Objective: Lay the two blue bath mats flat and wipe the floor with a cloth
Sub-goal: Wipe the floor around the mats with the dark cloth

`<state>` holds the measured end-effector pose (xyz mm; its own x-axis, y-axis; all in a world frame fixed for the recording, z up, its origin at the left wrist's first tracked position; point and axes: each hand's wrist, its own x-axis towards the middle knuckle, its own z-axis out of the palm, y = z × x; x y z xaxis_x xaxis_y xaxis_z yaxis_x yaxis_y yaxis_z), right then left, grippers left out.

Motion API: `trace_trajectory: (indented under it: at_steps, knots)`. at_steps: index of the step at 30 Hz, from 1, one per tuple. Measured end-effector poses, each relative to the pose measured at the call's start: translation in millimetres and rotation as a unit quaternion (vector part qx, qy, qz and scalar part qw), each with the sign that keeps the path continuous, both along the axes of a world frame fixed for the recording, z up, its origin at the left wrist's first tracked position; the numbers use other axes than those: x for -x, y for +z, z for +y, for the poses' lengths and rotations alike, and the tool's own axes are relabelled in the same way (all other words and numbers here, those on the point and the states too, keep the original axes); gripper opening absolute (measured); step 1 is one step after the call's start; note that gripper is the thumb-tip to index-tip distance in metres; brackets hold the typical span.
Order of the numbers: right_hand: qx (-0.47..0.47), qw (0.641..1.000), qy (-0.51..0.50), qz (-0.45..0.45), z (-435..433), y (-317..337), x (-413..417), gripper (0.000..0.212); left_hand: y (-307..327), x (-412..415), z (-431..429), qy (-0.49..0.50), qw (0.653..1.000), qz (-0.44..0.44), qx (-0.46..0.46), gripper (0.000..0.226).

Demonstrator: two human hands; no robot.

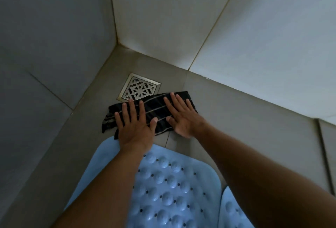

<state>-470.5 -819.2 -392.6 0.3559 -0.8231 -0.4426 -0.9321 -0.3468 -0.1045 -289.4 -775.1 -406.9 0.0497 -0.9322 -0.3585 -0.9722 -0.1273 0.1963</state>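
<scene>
A dark cloth (154,111) with thin pale stripes lies on the grey tiled floor (245,118), just in front of a floor drain. My left hand (134,125) presses flat on its left part with fingers spread. My right hand (181,116) presses flat on its right part, fingers straight. A pale blue bath mat (172,187) with raised bumps and small holes lies flat under my forearms, its far edge close to the cloth. A second blue bath mat (234,211) lies beside it at the lower right, mostly hidden by my right arm.
A square metal floor drain (139,88) sits in the corner just beyond the cloth. Tiled walls (181,18) meet in that corner, closing the floor in on the left and at the back. A dark strip (325,155) runs along the floor at the right.
</scene>
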Motion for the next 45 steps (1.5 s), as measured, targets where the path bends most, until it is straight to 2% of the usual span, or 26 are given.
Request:
trace_trajectory:
  at_steps: [5, 11, 17, 23, 27, 31, 39, 45]
  knots:
    - [-0.038, 0.999, 0.008, 0.032, 0, 11, -3, 0.067, 3, -2, 0, -0.014, 0.999, -0.009, -0.028, 0.077]
    - [-0.012, 0.999, 0.034, -0.008, -5, 1, 13, 0.067, 5, 7, -4, 0.008, 0.999, -0.021, -0.023, 0.075]
    - [0.002, 0.992, 0.123, -0.042, -39, -4, 44, 0.075, 8, 55, -1, 0.108, 0.992, -0.063, -0.009, 0.072]
    - [-0.001, 0.973, 0.225, -0.047, -72, 1, 73, 0.068, 3, 118, 9, 0.239, 0.970, -0.054, 0.009, 0.078]
    - [0.005, 0.964, 0.259, -0.057, -78, 1, 76, 0.069, 2, 128, 8, 0.281, 0.958, -0.050, 0.030, 0.080]
    - [-0.012, 0.961, 0.269, -0.053, -81, 0, 76, 0.068, -1, 129, 10, 0.283, 0.958, -0.054, 0.019, 0.085]
    - [0.004, 0.964, 0.266, -0.028, -84, -4, 74, 0.065, -7, 124, 6, 0.290, 0.955, -0.041, 0.036, 0.079]
    - [0.004, 0.967, 0.253, -0.021, -78, -3, 71, 0.063, -2, 119, 6, 0.271, 0.962, -0.020, 0.007, 0.073]
